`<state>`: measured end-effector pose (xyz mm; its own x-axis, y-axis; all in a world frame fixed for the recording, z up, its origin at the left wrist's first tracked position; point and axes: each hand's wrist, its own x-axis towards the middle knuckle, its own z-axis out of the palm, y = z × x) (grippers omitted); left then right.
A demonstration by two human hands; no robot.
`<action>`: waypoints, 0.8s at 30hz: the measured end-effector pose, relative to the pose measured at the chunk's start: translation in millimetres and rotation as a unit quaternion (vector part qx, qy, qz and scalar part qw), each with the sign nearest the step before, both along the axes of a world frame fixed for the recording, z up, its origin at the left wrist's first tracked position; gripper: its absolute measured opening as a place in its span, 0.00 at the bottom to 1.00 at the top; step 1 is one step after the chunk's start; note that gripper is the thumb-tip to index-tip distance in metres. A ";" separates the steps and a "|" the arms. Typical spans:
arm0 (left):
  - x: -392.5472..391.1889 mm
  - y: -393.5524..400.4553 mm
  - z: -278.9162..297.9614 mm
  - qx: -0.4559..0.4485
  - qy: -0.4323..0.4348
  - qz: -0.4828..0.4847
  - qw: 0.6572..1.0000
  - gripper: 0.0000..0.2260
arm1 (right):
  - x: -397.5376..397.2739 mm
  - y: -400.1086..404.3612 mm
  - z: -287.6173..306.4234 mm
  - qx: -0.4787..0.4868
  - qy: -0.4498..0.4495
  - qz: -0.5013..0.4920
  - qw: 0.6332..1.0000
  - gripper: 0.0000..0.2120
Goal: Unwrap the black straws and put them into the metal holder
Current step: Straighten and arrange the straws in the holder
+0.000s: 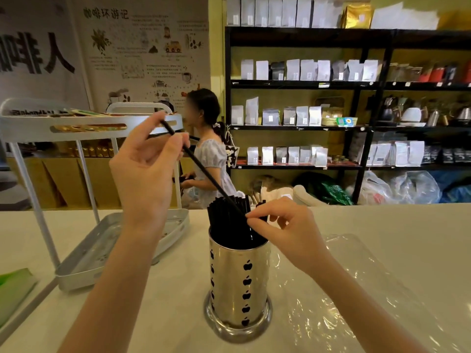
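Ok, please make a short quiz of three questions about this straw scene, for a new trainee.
1. True or false: the metal holder lies on its side.
2. Which hand pinches the lower end of the tilted black straw? A) left hand B) right hand
3. Fill in: the clear plastic wrap lies on the counter to the ___ of the holder.

Key: 1 false, it stands upright with straws inside; 2 B; 3 right.
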<state>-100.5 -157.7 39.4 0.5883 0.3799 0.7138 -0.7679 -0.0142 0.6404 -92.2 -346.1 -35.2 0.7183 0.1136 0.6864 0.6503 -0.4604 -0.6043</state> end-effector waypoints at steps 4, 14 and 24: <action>11.5 -12.5 -9.1 0.196 0.024 0.030 0.980 0.15 | 0.1 -0.4 -2.1 0.013 -0.070 -0.038 0.997 0.06; 27.6 -27.7 -63.0 0.454 0.085 0.116 0.879 0.16 | 8.1 -5.8 -12.9 0.049 0.108 -0.044 0.992 0.20; 16.6 -34.7 -63.6 0.514 0.094 0.082 0.849 0.25 | 4.5 0.1 -11.5 0.083 0.237 0.057 0.966 0.21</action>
<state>-83.9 -192.3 -24.2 0.7275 -0.2983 0.6179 -0.5874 -0.7362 0.3362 -87.7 -346.0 -46.7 0.9460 0.1272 0.2981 0.3223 -0.2722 -0.9067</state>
